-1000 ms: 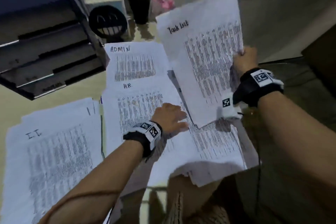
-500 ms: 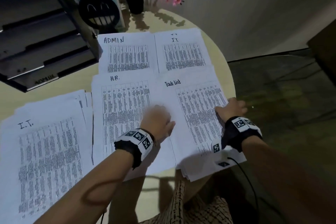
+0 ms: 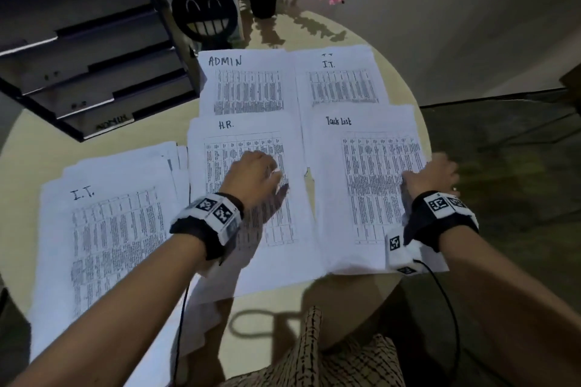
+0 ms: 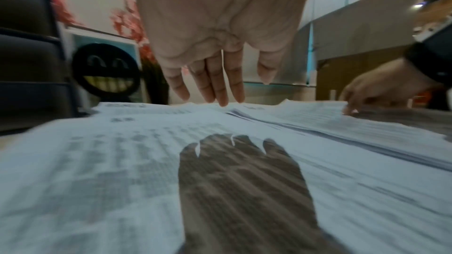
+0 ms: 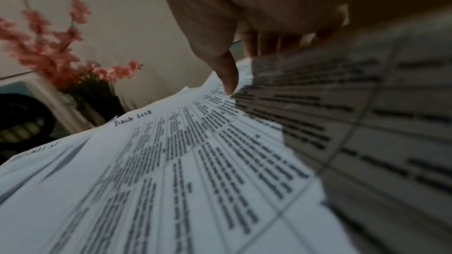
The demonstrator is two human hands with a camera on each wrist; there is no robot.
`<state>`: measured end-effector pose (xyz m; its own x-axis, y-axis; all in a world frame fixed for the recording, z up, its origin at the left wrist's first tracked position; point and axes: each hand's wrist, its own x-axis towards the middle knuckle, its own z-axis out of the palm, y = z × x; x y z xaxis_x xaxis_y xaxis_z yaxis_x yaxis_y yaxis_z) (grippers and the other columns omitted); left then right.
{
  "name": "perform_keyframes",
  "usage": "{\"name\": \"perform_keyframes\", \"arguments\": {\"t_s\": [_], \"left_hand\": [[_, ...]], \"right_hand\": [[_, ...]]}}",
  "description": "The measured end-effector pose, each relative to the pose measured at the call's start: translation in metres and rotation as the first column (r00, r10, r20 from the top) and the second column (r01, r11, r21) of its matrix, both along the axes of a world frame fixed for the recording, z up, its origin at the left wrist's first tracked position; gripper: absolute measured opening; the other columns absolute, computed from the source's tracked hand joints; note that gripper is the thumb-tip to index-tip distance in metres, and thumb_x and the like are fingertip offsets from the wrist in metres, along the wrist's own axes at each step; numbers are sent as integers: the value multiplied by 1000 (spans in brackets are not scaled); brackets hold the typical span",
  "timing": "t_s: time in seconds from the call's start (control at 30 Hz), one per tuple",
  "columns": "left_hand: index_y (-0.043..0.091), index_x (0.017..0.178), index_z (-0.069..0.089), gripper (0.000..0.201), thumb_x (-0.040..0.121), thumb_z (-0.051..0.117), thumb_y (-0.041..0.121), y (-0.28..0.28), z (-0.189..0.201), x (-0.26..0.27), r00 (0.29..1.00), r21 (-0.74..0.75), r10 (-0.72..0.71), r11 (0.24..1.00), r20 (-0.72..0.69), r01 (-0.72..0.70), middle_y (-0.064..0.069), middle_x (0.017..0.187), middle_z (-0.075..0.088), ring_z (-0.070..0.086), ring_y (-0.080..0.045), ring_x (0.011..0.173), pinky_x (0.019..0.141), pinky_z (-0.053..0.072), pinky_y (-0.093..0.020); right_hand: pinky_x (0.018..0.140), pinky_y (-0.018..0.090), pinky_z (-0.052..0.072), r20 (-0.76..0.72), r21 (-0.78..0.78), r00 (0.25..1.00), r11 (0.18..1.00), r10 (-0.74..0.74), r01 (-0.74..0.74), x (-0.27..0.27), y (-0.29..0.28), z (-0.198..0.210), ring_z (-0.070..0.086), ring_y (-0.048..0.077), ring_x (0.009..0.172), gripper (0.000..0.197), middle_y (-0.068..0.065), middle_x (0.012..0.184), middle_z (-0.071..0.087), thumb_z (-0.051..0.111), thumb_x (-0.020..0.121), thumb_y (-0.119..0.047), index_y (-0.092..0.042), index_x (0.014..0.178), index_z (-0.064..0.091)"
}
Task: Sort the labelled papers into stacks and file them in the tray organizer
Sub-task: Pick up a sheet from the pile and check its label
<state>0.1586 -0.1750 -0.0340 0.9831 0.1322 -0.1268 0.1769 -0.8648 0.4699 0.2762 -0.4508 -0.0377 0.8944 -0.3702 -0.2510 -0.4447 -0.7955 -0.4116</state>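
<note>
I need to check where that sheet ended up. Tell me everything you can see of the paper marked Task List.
The Task List paper is a white sheet with a handwritten heading above a dense printed table. It lies flat on top of a pile at the round table's right edge, beside the H.R. pile and below the I.T. sheet. The right hand is at its right edge, thumb on the print; whether it grips is unclear.

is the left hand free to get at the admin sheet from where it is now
Probably yes. The left hand is open above the H.R. sheet, holding nothing, and the ADMIN sheet lies directly beyond it with nothing on top. The right hand is off at the Task List sheet.
</note>
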Motion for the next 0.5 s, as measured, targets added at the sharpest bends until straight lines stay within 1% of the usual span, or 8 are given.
{"name": "perform_keyframes", "arguments": {"t_s": [0.07, 0.17, 0.23, 0.3, 0.37, 0.4, 0.47, 0.5], "left_hand": [[6, 107, 62, 35, 91, 47, 34, 39, 8, -9, 996, -4, 92, 996, -17, -92, -15, 117, 59, 47, -31, 114, 93, 40, -41], [4, 104, 65, 28, 90, 53, 25, 98, 17, -28, 967, -11, 255, 967, -22, -255, -21, 117, 59, 47, -34, 116, 95, 36, -40], [1, 103, 65, 24, 89, 55, 17, 136, 20, -45, 928, -4, 370, 929, -32, -371, -23, 117, 59, 49, -36, 114, 94, 35, -37], [-2, 104, 65, 24, 88, 56, 15, 176, 19, -69, 870, -3, 488, 872, -70, -489, -25, 119, 58, 51, -38, 114, 94, 36, -36], [-3, 109, 62, 33, 86, 60, 20, 211, 14, -96, 780, -5, 614, 785, -118, -619, -27, 126, 52, 51, -39, 116, 98, 37, -36], [-3, 114, 59, 44, 82, 62, 27, 224, 11, -110, 713, 5, 685, 722, -148, -692, -27, 131, 47, 49, -39, 119, 101, 36, -37], [-4, 125, 48, 63, 78, 65, 35, 240, 4, -136, 566, 77, 796, 592, -216, -803, -27, 137, 34, 39, -40, 127, 106, 33, -41], [-5, 129, 42, 69, 78, 68, 35, 245, 0, -147, 509, 114, 819, 551, -264, -827, -26, 138, 30, 34, -41, 128, 105, 32, -44]], "right_hand": [[102, 53, 29, 79, -55, 997, 998, 28, -24, -1, 22, 8, 31, 38, 128, 59, 19, 140, 32, 66, 81, -17, -8, 131, 35], [103, 50, 28, 187, 39, 967, 982, 175, -185, -14, 74, 19, 31, 36, 128, 54, 18, 140, 32, 62, 83, -16, -10, 130, 36], [102, 45, 29, 233, 125, 920, 928, 316, -351, -31, 119, 22, 33, 32, 127, 48, 15, 137, 35, 59, 85, -14, -11, 128, 39], [100, 40, 31, 233, 214, 861, 840, 452, -499, -54, 171, 20, 38, 29, 123, 41, 12, 133, 38, 57, 86, -14, -11, 124, 42], [101, 40, 36, 212, 291, 798, 743, 564, -602, -78, 218, 17, 43, 28, 120, 35, 12, 129, 42, 56, 86, -12, -8, 120, 46], [100, 39, 39, 196, 329, 767, 696, 611, -638, -91, 239, 15, 46, 28, 118, 33, 13, 128, 43, 55, 87, -11, -6, 118, 48], [91, 32, 41, 143, 401, 712, 618, 687, -676, -115, 275, 9, 51, 28, 112, 30, 14, 124, 49, 52, 88, -9, -3, 117, 50], [86, 28, 40, 111, 434, 684, 584, 721, -686, -127, 290, 6, 52, 28, 112, 30, 14, 121, 51, 51, 88, -8, -2, 118, 50]]}}
